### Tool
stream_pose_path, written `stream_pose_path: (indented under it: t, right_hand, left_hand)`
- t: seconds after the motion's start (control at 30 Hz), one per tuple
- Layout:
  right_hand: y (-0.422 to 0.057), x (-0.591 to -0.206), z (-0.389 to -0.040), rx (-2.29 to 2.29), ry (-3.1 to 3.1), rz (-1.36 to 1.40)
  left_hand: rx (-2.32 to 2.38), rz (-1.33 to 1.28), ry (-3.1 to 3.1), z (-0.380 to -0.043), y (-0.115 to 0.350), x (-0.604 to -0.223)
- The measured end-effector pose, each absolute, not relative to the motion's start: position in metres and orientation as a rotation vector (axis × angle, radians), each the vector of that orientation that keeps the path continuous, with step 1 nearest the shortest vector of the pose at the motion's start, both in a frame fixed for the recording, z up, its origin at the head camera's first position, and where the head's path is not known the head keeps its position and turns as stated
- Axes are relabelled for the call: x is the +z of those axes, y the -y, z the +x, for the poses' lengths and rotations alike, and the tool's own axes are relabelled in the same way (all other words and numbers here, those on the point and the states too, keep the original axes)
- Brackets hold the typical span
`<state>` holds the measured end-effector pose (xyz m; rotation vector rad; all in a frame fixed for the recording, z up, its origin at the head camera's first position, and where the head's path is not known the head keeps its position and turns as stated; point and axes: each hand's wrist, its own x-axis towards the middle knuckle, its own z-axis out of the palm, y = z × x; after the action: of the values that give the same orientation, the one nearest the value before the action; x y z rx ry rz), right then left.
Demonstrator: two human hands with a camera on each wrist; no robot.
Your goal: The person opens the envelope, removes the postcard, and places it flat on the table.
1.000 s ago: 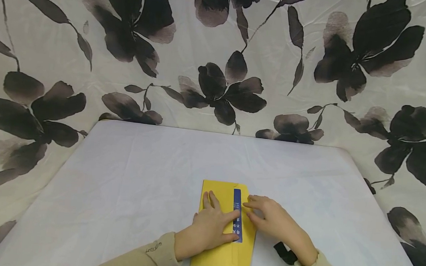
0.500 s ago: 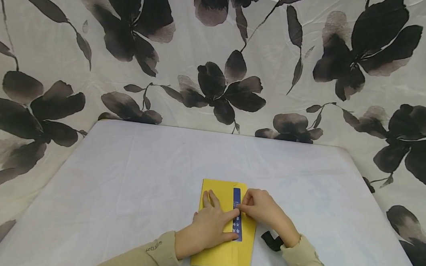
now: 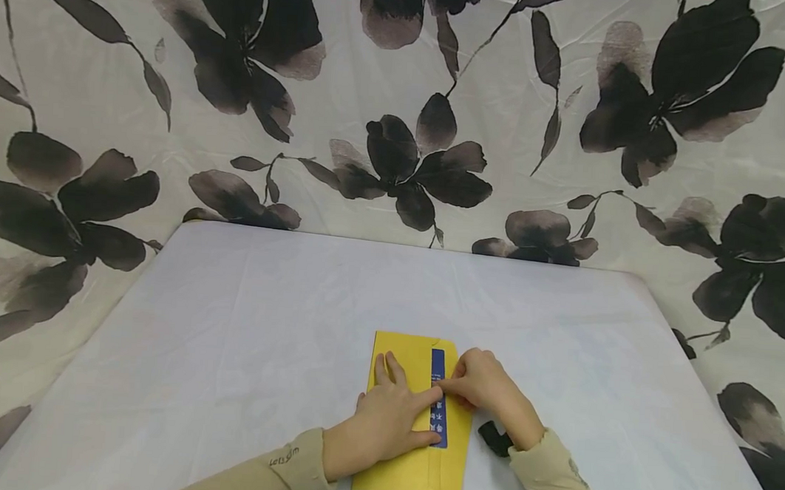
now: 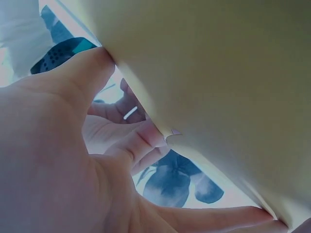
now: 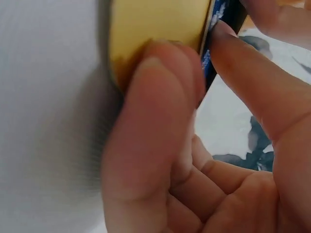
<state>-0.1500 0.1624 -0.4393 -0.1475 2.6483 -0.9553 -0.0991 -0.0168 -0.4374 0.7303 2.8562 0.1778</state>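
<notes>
A yellow envelope with a blue printed strip along its right side lies on the table, upright in the head view. My left hand rests flat across its middle with fingers spread. The left thumb and index fingertips touch the blue strip. My right hand pinches the envelope's right edge. In the right wrist view, the right thumb lies against the strip while curled fingers meet the yellow paper. The left wrist view shows the envelope's underside and edge close up, partly hiding the fingertips.
A white cloth covers the table. Behind it hangs a curtain printed with dark flowers. A black object shows under the right wrist, beside the envelope.
My right hand has moved left to the blue strip, and its fingers have curled to pinch the envelope's edge. The left hand and the envelope have stayed in place.
</notes>
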Motion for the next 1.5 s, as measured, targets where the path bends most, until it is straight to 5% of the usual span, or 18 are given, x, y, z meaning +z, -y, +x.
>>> stream_pose_path:
  t: [1.5]
  right_hand:
    - [-0.170,-0.442,-0.148,-1.038,-2.489,-0.199]
  left_hand:
    - [0.162,0.699,-2.854,-0.099,0.015,-0.437]
